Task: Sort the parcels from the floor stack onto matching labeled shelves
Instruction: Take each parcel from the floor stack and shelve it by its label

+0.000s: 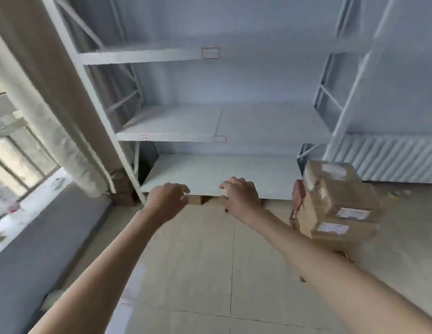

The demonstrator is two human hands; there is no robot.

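A small cardboard parcel is held between the curled fingers of the left hand and the right hand, at the front edge of the lowest shelf. Right of the fingers, a parcel stack is seen on the floor.

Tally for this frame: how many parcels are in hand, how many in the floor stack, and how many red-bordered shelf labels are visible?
Parcel in hand: 1, held by left hand and right hand
Stacked parcels showing a face: at least 3; blur hides more
Red-bordered shelf labels: 3
Total: 7
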